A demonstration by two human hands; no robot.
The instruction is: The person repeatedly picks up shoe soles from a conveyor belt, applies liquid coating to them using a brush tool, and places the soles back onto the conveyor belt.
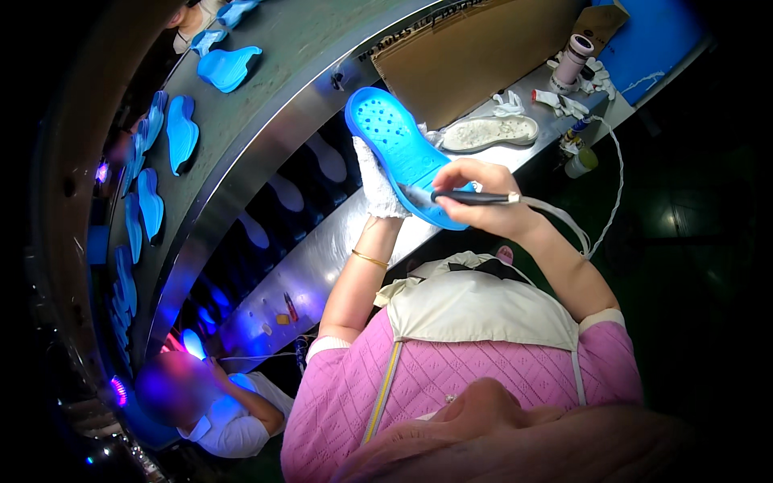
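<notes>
My left hand point(374, 187), in a white knit glove, grips the side of a bright blue shoe sole point(393, 137) and holds it up, tilted, above the metal bench. Several small dark holes or dots show at the sole's far end. My bare right hand point(489, 193) pinches the black handle of a brush point(467, 197), with a pale tube running from its back end. The brush's tip lies over the sole's near part; the bristles are blurred. Just beyond the sole, a cream-coloured sole point(491, 134) rests on the bench.
A conveyor belt point(266, 60) carrying several blue soles point(182, 135) curves along the left. A cardboard sheet point(475, 48) stands behind the bench point(338, 233). At the right are a pink flask point(574, 60), white gloves point(560, 105) and a jar point(581, 163). A co-worker point(233, 414) sits lower left.
</notes>
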